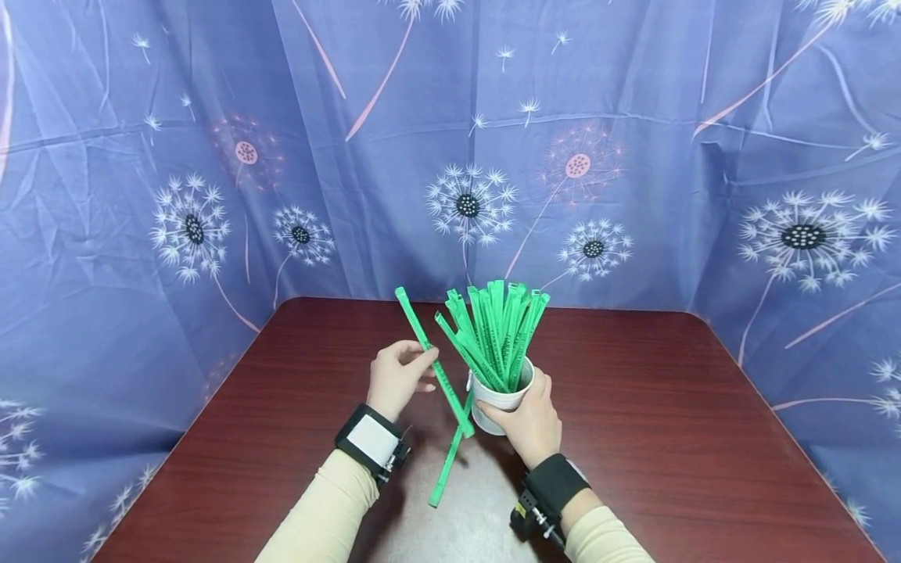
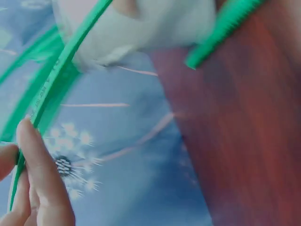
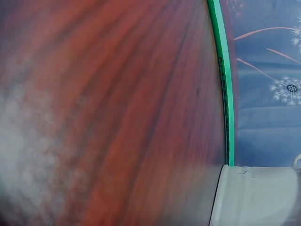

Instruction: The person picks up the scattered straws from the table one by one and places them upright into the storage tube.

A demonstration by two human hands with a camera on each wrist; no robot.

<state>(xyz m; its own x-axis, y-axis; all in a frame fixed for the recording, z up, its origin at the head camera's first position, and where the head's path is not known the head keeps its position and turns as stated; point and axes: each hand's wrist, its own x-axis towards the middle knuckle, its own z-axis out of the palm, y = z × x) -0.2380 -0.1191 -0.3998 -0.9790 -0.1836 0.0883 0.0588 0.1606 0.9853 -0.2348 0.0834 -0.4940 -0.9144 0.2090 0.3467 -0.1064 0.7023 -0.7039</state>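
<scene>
My left hand [image 1: 397, 379] pinches a long, flat green strip with dark print [image 1: 446, 385] between thumb and fingers. The strip slants, its upper end toward the back and its lower end near the pail. My right hand [image 1: 533, 422] grips the small white pail [image 1: 501, 400] from the right side, thumb across its front. A bunch of similar green strips [image 1: 497, 332] stands in the pail, fanning out above the rim. Another green strip [image 1: 446, 469] lies on the table, crossing under the held one in the head view. In the right wrist view the pail wall [image 3: 258, 195] shows at the bottom corner.
The dark red wooden table [image 1: 669, 422] spreads out around the hands, with a bright reflection in front of the pail. Behind and along the sides hangs a blue curtain [image 1: 394, 203] with dandelion prints. Each wrist carries a black strap with a camera [image 1: 371, 446].
</scene>
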